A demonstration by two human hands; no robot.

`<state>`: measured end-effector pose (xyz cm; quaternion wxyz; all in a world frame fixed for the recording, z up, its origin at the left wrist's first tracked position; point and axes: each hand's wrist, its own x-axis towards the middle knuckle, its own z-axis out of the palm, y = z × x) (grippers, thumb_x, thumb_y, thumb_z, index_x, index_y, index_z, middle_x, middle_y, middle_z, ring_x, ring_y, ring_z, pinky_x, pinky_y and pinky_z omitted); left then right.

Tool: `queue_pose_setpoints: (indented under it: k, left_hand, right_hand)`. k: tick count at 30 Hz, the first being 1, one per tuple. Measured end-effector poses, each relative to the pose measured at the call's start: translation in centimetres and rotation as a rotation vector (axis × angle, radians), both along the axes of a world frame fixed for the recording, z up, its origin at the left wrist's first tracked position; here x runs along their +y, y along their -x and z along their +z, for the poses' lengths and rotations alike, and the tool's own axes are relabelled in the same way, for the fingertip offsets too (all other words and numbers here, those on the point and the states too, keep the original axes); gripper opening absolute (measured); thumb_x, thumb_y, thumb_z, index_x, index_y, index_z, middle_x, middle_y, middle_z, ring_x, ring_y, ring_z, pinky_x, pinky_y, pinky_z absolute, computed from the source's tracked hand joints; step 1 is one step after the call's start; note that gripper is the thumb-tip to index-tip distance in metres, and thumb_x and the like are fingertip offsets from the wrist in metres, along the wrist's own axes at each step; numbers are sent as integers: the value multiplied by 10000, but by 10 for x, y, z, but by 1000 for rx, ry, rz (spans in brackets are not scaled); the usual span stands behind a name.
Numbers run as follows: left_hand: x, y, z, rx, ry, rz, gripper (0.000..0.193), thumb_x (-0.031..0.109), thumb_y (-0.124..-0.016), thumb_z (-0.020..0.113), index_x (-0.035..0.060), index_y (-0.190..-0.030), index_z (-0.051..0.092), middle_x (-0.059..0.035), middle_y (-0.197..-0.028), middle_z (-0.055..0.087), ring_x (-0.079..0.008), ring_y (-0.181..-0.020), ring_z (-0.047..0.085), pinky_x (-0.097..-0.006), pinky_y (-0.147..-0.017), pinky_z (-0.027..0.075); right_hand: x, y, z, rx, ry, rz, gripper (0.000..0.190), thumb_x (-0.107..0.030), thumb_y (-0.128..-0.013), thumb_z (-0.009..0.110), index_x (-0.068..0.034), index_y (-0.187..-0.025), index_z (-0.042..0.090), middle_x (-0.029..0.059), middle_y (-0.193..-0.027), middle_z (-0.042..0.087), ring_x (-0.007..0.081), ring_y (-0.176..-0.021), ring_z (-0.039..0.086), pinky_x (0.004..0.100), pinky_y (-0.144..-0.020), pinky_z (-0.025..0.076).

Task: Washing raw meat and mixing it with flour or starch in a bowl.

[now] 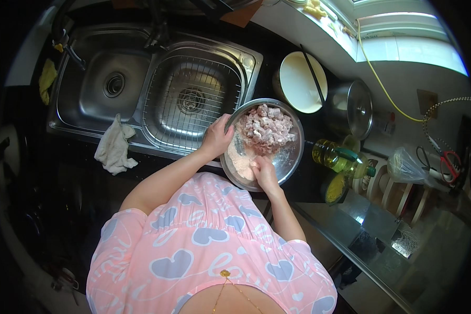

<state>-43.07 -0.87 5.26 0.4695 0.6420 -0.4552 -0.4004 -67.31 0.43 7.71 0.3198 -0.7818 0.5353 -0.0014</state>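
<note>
A round stainless steel bowl [295, 157] stands at the counter's front edge, beside the sink. In its far part lies a heap of raw meat pieces [267, 127] dusted with pale powder; looser pinkish-white powder [241, 160] covers the near left part. My left hand [218, 136] grips the bowl's left rim, thumb on the inside. Inside the bowl, at the near side, my right hand [263, 171] has its fingers bent into the powder; a small pale lump shows at the fingertips, and whether it is pinched is unclear.
A double steel sink [110, 102] with a wire rack [157, 106] lies left, a cloth [115, 145] over its front edge. Beyond the bowl stand a cream bowl [298, 78] with dark chopsticks [313, 74] across it and a lidded pot [359, 110]. An oil bottle [339, 157] is right.
</note>
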Motion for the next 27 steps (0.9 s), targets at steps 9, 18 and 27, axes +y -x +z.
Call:
queue_pose_setpoints:
  k: [9, 18, 27]
  left_hand:
    - [0, 1, 3, -7, -23, 15, 263, 111, -895, 576, 28, -1144, 556, -219, -1018, 649, -418, -963, 633, -440, -801, 503]
    - [0, 2, -1, -47, 2, 21, 255, 110, -894, 573, 28, -1135, 555, -222, -995, 655, -429, -943, 633, -451, -777, 508]
    - [2, 0, -5, -48, -23, 11, 257, 135, -898, 556, 41, -1136, 534, -211, -1027, 634, -434, -958, 609, -488, -796, 493]
  right_hand:
    - [-17, 7, 33, -166, -224, -321, 232, -84, -827, 699, -11, -1047, 685, 157, -866, 683, 222, -766, 655, 322, -702, 504]
    - [-95, -55, 73, -221, 222, -289, 196, -31, -850, 666, -50, -1038, 719, 78, -782, 696, 118, -712, 648, 269, -675, 512]
    - [-126, -49, 91, -227, 56, -566, 177, -63, -868, 663, -11, -1030, 714, 165, -892, 729, 211, -804, 715, 315, -749, 538]
